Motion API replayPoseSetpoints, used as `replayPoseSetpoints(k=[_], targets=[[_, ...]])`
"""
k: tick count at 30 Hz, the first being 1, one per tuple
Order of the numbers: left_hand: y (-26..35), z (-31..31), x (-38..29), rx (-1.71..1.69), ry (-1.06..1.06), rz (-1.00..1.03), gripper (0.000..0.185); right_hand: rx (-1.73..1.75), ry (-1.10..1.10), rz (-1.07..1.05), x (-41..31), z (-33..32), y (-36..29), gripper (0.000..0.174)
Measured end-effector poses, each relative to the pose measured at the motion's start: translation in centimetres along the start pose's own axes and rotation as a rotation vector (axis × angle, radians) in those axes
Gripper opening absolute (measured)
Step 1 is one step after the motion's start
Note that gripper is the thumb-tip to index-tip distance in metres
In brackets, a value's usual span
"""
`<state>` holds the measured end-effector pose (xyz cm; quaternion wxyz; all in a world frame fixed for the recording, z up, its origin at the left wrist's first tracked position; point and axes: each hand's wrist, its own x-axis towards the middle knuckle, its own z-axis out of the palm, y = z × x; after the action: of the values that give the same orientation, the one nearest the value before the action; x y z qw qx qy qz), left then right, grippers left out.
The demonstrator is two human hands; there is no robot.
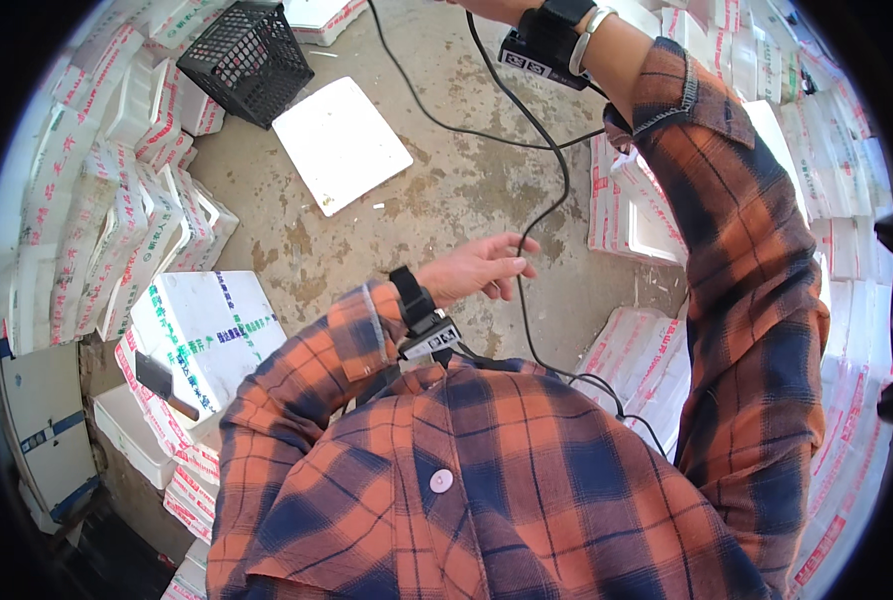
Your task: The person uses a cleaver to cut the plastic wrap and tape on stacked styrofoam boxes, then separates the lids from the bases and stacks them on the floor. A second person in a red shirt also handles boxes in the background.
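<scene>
My left hand (480, 270) reaches out in front of my chest with its fingers apart. A black cable (564, 176) runs across its fingertips; no firm grip on it shows. On the left wrist sits a black strap with a small boxy device (429, 337) bearing a printed code. My right hand (500, 9) is raised at the top edge and mostly cut off, so what it holds is hidden. A similar black device (540, 66) and a silver bangle (590, 37) are on the right wrist. The cable hangs down from near the right hand towards my waist.
A white foam lid (343, 146) lies on the stained concrete floor (484, 176), beside a black plastic basket (247, 60). Taped foam boxes (97, 225) are stacked on the left, and more boxes (637, 214) on the right. A dark handled tool (162, 384) rests against a white box (217, 322).
</scene>
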<state>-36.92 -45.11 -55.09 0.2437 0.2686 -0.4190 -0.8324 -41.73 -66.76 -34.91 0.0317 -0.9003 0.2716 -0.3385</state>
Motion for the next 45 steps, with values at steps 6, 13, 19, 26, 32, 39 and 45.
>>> replayPoseSetpoints(k=[6, 13, 19, 26, 32, 39, 45], targets=[[3.4, 2.6, -0.1, 0.159, 0.081, -0.015, 0.021, 0.118, -0.305, -0.048, 2.8, 4.1, 0.0, 0.027], [7.9, 0.6, -2.5, 0.717, -0.247, 0.182, 0.025, 0.075, -0.485, 0.037, 8.4, 13.4, -1.2, 0.026], [11.8, -8.5, -3.5, -0.069, 0.137, 0.174, 0.019, 0.122, -0.406, -0.09, 14.7, 13.9, 1.3, 0.044], [12.6, -15.9, 0.3, -0.142, 0.356, 0.066, 0.025, 0.082, -0.233, 0.025, 22.8, 8.4, 9.6, 0.044], [11.6, -20.1, 10.4, 0.217, 0.094, -0.141, 0.02, 0.297, -0.181, -0.158, 33.0, 5.9, 15.6, 0.041], [16.6, -22.8, 19.0, -0.021, 0.317, 0.005, 0.028, 0.356, 0.05, -0.646, 41.8, 13.6, 16.2, 0.038], [23.0, -28.3, 20.0, 0.016, 0.439, 0.109, 0.027, 0.37, -0.223, -0.733, 43.5, 22.3, 9.6, 0.038]])
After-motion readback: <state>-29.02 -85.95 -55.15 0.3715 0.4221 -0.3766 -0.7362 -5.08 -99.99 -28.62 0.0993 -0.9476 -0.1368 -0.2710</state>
